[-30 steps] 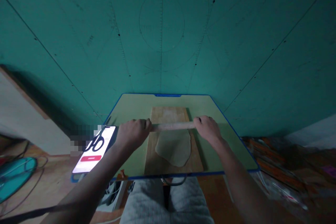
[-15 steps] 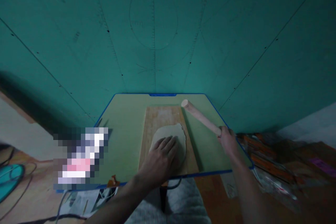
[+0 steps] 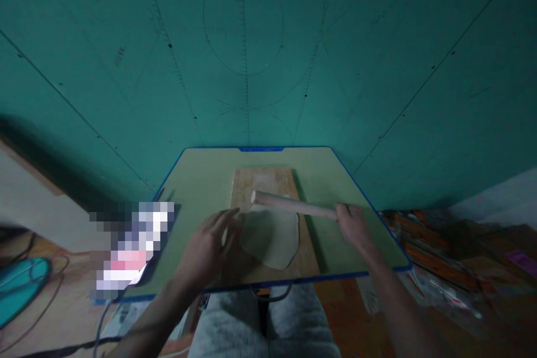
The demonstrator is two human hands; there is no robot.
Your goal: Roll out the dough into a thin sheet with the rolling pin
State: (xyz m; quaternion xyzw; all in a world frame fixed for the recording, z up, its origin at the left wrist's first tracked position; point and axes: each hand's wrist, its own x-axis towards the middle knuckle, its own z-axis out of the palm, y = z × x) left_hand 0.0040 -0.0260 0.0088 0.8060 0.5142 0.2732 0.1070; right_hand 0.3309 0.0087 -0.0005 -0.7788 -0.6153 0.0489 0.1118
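You have the flat dough [image 3: 272,240] on the wooden board [image 3: 243,183], on its near half, and the board stands right before your knees at the middle of the table [image 3: 201,179], I think so that both arms can come to it equally. Your right hand [image 3: 353,225], at 3 o'clock of the dough, is closed around one end of the rolling pin [image 3: 297,206]. Its other end has no hand on it and points to about 9 or 10 o'clock, so the pin lies across the 12 o'clock side of the dough; if it touches there or hangs slightly above, I cannot tell. Gripping only at the end seems to be chosen so that most of the dough is uncovered and your other side is free. Your left hand [image 3: 207,246], at 9 o'clock, is loosely open, with the fingers curved and nothing visible in it; being so close to the dough's edge, it seems placed to have this edge within reach, but contact I cannot confirm. The bright pixelated object [image 3: 134,251] lies farther out, at 8 to 9 o'clock, probably put there to be outside your working space.
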